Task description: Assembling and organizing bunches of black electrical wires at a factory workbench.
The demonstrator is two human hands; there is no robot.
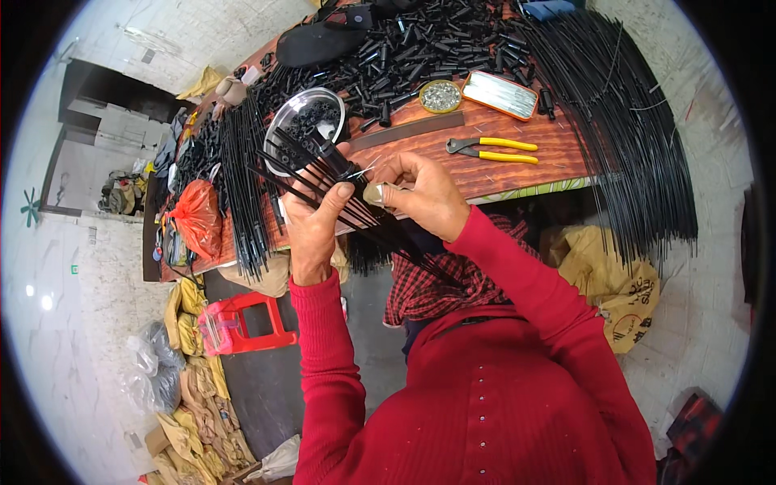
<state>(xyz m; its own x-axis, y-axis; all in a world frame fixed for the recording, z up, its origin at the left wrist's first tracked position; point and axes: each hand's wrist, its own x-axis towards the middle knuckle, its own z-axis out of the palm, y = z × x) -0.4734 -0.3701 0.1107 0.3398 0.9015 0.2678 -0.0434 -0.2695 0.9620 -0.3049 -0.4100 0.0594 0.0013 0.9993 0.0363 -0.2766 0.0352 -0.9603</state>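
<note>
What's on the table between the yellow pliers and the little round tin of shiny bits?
In the head view, a long dark flat strip lies between the yellow-handled pliers and the round tin, on the wooden table.

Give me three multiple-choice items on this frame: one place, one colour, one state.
1. Where do the pliers lie?
A. on the wooden table
B. on the red stool
C. in the round bowl

2. What colour are the pliers' handles?
A. blue
B. yellow
C. white

3. What is the left hand doing?
A. resting flat on the table
B. hanging empty
C. gripping a fan of black rods

A: the pliers lie on the table, right of the hands.
B: both handles are yellow.
C: the black rods spread out from its closed fingers.
</note>
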